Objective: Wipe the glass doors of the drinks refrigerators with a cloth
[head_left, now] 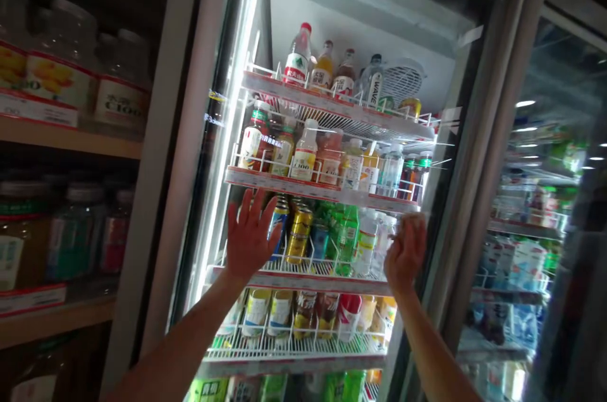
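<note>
Both arms reach up before a lit drinks cooler with wire shelves of bottles and cans. My left hand has its fingers spread, with nothing in it, in front of the third shelf beside a blue can and a gold can. At the right edge of that shelf, near the clear bottles, my right hand is raised with bent, closed fingers around a small pale brownish thing, blurred, possibly a cloth. The second shelf edge runs just above both hands.
Wooden shelves with bottles stand at the left, beyond a grey frame. A tall door handle rises on the right, next to another glass-fronted cooler with drinks. Bottles also stand on the cooler's top shelf and lower shelf.
</note>
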